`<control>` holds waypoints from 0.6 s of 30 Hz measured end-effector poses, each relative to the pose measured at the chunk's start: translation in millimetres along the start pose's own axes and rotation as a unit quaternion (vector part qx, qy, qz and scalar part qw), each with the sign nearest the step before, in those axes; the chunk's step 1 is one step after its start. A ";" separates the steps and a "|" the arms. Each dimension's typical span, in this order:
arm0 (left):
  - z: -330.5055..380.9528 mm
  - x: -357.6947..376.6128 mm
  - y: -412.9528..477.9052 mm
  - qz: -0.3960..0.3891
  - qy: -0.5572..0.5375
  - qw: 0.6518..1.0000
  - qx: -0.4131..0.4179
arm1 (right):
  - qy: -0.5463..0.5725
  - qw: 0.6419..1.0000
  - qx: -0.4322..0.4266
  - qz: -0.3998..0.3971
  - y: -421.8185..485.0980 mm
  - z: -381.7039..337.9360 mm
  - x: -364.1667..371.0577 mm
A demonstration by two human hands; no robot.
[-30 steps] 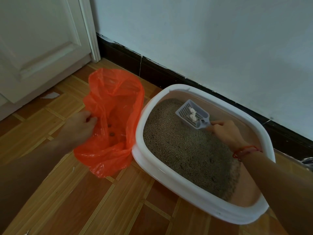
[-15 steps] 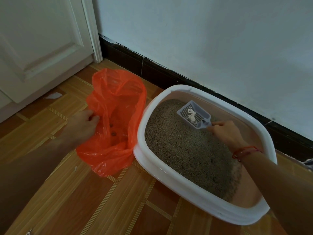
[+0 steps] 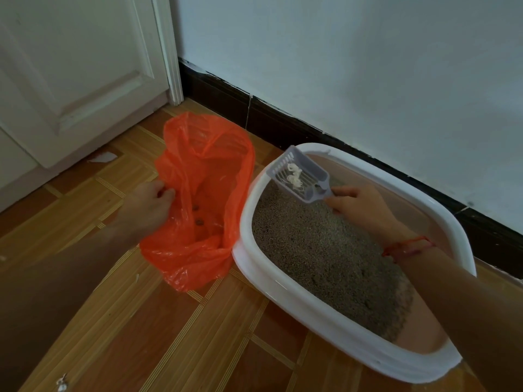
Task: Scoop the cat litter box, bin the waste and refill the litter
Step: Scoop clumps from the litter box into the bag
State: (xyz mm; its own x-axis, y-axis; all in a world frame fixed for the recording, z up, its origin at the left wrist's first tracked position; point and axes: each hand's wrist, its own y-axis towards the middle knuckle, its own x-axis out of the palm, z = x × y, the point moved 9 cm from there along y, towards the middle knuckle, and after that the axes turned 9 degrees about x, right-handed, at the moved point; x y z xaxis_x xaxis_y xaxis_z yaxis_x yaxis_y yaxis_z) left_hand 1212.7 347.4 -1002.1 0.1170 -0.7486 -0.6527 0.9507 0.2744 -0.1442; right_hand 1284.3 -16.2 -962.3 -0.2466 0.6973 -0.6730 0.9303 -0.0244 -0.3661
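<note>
Orange bag [image 3: 198, 165] gapes beside the box [image 3: 283, 287], its edge pinched by the left hand [image 3: 150, 206]. Right hand [image 3: 360, 206] grips a scoop [image 3: 311, 167] carrying pale clumps [image 3: 294, 175].

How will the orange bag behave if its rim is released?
Probably floppy: the orange bag is thin creased film, its rim pinched by the left hand, so it may sag shut. Likely very light, holding few clumps; the scoop could shove it.
</note>
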 end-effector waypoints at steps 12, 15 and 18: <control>-1.7 -11.4 0.7 0.030 -0.066 0.997 -0.012 | -0.193 0.951 -0.231 0.067 -4.7 -126.7 60.9; -6.5 -14.9 1.1 0.039 -0.058 0.997 -0.017 | -0.223 0.937 -0.247 0.108 -3.3 -139.4 71.5; -10.3 -17.1 -0.4 0.042 -0.052 0.997 -0.025 | -0.233 0.926 -0.267 0.130 -1.2 -144.8 82.6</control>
State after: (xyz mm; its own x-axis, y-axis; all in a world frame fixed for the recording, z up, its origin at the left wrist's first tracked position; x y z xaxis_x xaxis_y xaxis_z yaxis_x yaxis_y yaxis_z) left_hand 1207.4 366.3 -998.5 0.2270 -0.7802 -0.5829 0.9212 0.3663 -0.1314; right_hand 1302.1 145.2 -924.4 0.0292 0.3293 -0.9438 0.9454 0.2974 0.1331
